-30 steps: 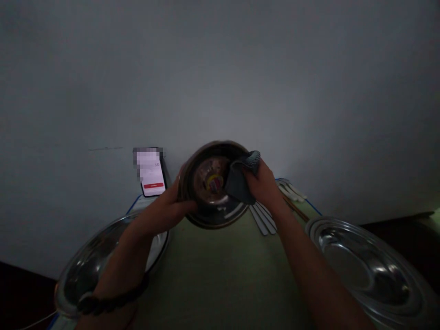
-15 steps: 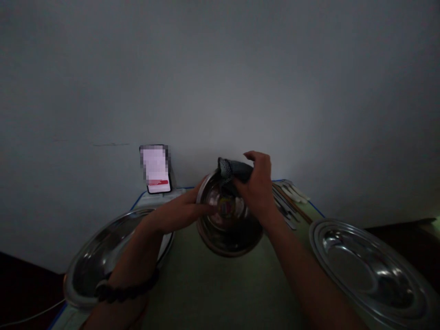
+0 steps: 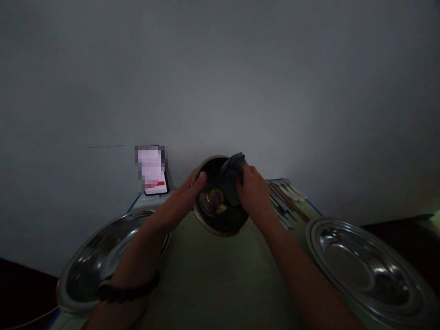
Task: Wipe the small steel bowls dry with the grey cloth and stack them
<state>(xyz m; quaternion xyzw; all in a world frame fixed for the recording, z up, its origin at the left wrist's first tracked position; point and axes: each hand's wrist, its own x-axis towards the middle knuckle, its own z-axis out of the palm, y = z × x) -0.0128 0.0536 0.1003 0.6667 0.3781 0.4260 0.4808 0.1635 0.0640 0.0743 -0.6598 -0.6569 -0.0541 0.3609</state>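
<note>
A small steel bowl with a coloured sticker inside is held up over the table's far middle. My left hand grips its left rim, thumb over the edge. My right hand is closed on a dark grey cloth pressed into the bowl's right inner side. The bowl's mouth tilts toward me.
A large steel plate lies at the left and another steel plate at the right on the pale green table. A lit phone leans against the wall. Spoons and chopsticks lie behind my right hand.
The bowl has been tipped and turned in my hands, ending smaller-looking and farther away. The cloth went from the right inner side, up over the top rim, and back inside.
</note>
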